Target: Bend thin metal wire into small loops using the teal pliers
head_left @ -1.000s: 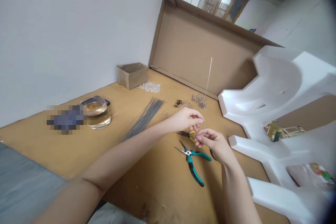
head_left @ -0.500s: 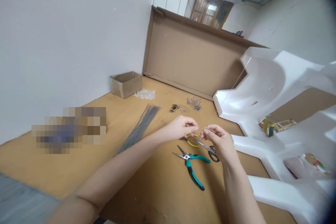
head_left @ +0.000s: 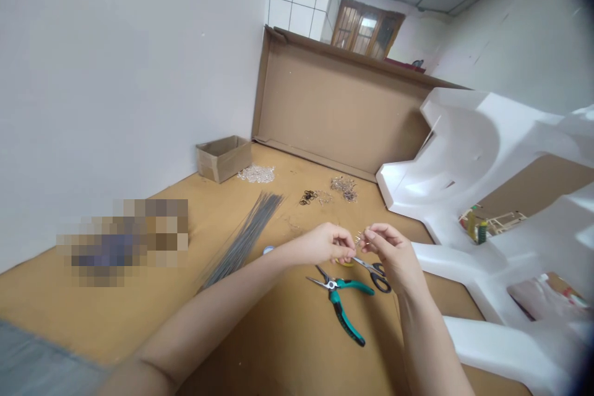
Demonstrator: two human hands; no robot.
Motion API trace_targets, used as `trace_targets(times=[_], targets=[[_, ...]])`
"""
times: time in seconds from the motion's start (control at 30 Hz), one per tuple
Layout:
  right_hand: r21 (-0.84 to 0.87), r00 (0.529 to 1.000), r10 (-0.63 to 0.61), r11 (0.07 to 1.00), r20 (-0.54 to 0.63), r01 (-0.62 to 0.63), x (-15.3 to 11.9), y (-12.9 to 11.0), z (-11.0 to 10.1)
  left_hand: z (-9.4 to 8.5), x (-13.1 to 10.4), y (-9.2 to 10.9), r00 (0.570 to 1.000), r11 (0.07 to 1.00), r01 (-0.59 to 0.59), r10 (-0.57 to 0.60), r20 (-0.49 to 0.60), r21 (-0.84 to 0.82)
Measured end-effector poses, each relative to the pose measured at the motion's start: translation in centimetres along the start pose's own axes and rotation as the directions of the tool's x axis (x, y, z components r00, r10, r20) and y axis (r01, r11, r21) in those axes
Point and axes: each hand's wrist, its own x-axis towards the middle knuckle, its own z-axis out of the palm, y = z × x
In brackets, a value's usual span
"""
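the right hand (head_left: pixel 392 253) pinches a small metal piece (head_left: pixel 359 239) between thumb and fingertips; the exact form of the piece is too small to determine. the left hand (head_left: pixel 327 243) is positioned just beside it, fingers curled toward the thumb; whether it grips anything cannot be determined. the small metal piece is located between the two hands, above the work table (head_left: pixel 288 334). the scissors (head_left: pixel 377 272) lie beneath the hands, black handles toward the right wrist. the long-nose pliers (head_left: pixel 341 306), with green handles, lie nearer the wearer, jaws spread. a yellow handle (head_left: pixel 344 263) shows partly below the left fingertips. the bundle of grey wires (head_left: pixel 245 236) lies to the left of the left hand. beyond the hands are black rings (head_left: pixel 307 197) and a heap of small metal parts (head_left: pixel 344 189). farther off, a silver pile (head_left: pixel 257 174) rests beside the open cardboard box (head_left: pixel 216 164).
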Motion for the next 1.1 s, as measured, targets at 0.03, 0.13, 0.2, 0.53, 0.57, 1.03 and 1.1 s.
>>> trace_targets(times=[0.03,0.13,0.2,0.53,0.57,1.03,1.1], targets=[[0.011,1.0,-0.016,1.0,-0.012,0.016,0.0,0.0,0.0,-0.1,0.1,-0.1,1.0,1.0,0.007,-0.007,0.027,-0.024],[0.002,0.999,-0.048,0.999,-0.026,0.048,0.0,0.0,0.0,-0.5,0.2,-0.4,0.994,0.997,0.055,-0.05,0.1,-0.053],[-0.045,0.997,-0.064,0.997,-0.031,0.062,-0.1,0.1,0.0,-0.7,0.3,-0.5,0.992,0.999,0.05,-0.05,0.114,0.006],[-0.178,0.985,-0.171,0.97,-0.019,0.165,0.1,0.5,0.4,0.4,0.8,0.4,0.993,0.939,-0.043,0.002,-0.12,-0.341],[-0.176,0.983,-0.182,0.968,-0.019,0.176,0.1,0.6,0.5,0.5,0.8,0.3,0.995,0.931,-0.044,0.007,-0.104,-0.362],[-0.737,0.985,0.112,0.676,0.129,0.019,-3.5,1.6,-0.8,-0.8,0.6,0.1,0.982,0.975,-0.08,0.041,-0.185,-0.208],[-0.905,0.969,0.181,0.419,0.167,0.078,-5.2,3.2,-1.2,-1.2,0.7,0.4,0.979,0.973,-0.055,0.007,-0.206,-0.226]])
